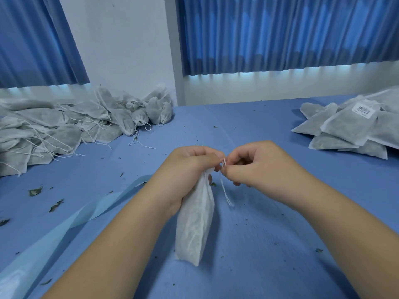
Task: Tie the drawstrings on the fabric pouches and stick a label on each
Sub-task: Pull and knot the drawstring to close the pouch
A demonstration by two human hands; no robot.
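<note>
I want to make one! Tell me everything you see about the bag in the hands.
The pouch is white, thin fabric, long and narrow. It hangs upright, its gathered neck gripped by the left hand, its bottom down by the blue table. The right hand pinches its white drawstring; a loose end dangles beside it.

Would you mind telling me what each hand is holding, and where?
The left hand grips the pouch at its gathered neck; the right hand pinches the drawstring beside it.
</note>
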